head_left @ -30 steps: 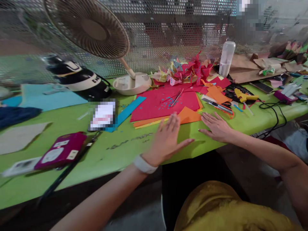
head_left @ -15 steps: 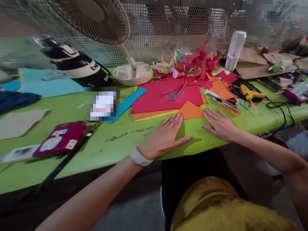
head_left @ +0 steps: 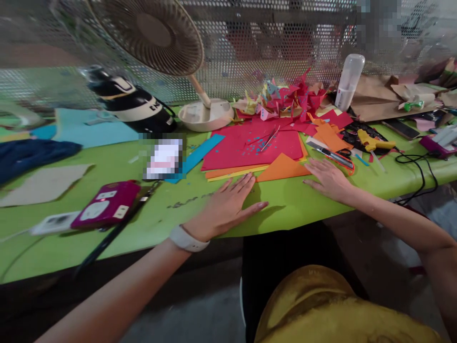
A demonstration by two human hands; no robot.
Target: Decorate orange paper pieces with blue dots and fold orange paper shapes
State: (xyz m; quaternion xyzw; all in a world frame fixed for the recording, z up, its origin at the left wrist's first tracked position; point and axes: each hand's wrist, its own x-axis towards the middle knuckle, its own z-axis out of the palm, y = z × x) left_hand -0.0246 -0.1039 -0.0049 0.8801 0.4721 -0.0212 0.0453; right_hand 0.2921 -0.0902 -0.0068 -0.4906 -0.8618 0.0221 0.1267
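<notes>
An orange sheet of paper folded into a triangle (head_left: 284,168) lies at the front of a stack of red, orange and yellow paper (head_left: 250,150). My left hand (head_left: 228,202) rests flat with fingers stretched out, its fingertips near the triangle's left corner. At the right corner, my right hand (head_left: 330,182) lies with its fingers spread, fingertips touching or very close to the paper. Tweezers (head_left: 270,139) and small blue paper bits lie on the red sheet. Just beyond my right hand is a box cutter (head_left: 332,155).
A yellow glue gun (head_left: 373,141) and its cord lie to the right. Behind the stack is a pile of folded paper pieces (head_left: 285,97). A fan (head_left: 207,114), a black bottle (head_left: 139,107) and a magenta power strip (head_left: 107,205) stand or lie left on the green table (head_left: 200,181).
My left hand has slid left, away from the middle of the triangle, uncovering its left corner. My right hand has shifted slightly right. The camera view has turned a little left.
</notes>
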